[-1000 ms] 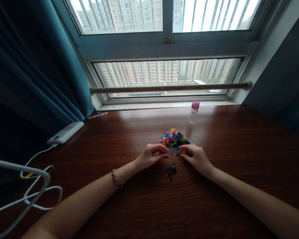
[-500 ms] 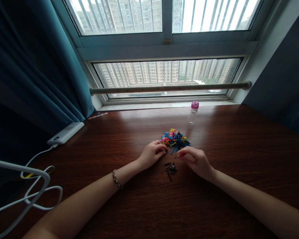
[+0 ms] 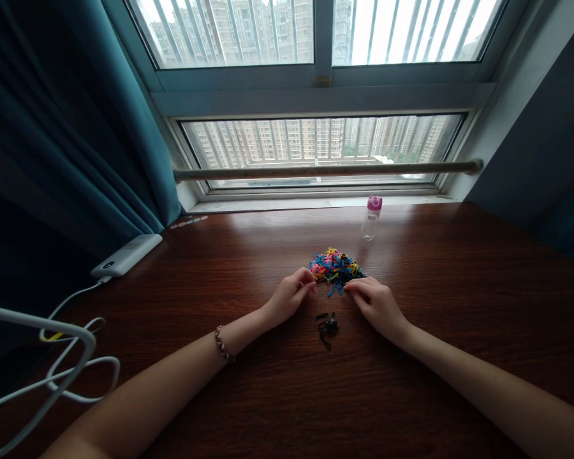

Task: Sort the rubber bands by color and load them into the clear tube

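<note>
A mixed heap of small colourful elastic bands (image 3: 333,266) lies mid-table, in blue, pink, yellow, red and black. At its front left edge is my left hand (image 3: 291,294), thumb and fingers closed together; whatever they may hold is hidden. My right hand (image 3: 377,305) reaches the heap's front right edge, its fingertips pinched by the dark bands there. I cannot make out what is between them. Closer to me, between my forearms, sits a smaller group of black elastic bands (image 3: 328,326), untouched by either hand.
A clear bottle with a pink lid (image 3: 371,220) stands behind the heap. At the left, a white power bank (image 3: 127,256) connects to a looped white cable (image 3: 83,363). A blue curtain (image 3: 90,127) and a window rail (image 3: 325,171) border the wooden table (image 3: 268,408).
My left hand has shifted slightly left, and the dark bit seen at its fingertips no longer shows. My right hand has moved slightly right, its fingertips now at the heap's front right edge.
</note>
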`<state>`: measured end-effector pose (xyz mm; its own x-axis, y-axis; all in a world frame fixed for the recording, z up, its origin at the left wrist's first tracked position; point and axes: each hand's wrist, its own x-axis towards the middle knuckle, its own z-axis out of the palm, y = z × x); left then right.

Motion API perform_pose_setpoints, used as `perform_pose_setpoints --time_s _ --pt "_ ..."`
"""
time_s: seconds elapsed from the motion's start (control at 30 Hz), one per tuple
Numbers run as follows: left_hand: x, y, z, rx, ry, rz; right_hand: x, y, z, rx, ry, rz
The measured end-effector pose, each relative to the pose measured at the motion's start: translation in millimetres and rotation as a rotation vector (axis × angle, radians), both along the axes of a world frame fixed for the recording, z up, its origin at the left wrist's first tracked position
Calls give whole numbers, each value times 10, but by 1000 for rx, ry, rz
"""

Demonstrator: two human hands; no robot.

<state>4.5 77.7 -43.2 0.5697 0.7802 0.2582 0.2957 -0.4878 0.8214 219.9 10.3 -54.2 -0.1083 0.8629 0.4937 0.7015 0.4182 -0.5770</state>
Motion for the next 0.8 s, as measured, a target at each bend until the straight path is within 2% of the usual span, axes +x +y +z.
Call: perform_pose_setpoints --time_s 0.13,0.3,0.4,0.47,0.63,0.7,0.8 --pt "7 -24 12 -237 -257 -22 3 5 -22 -16 -56 15" --pt "13 -33 39 -303 -393 5 17 17 -50 -25 -48 4" --pt "21 -80 45 -325 -416 10 8 -5 -9 -14 8 -4" --pt "32 -139 55 -316 -400 1 -10 -39 47 2 81 53" --pt "60 -283 94 -160 -252 -59 -68 -136 183 -21 57 469" --pt "63 -319 104 -74 -185 -93 -81 -158 200 -5 51 481" --pt "69 -381 105 4 -127 -162 -93 -176 193 10 85 393"
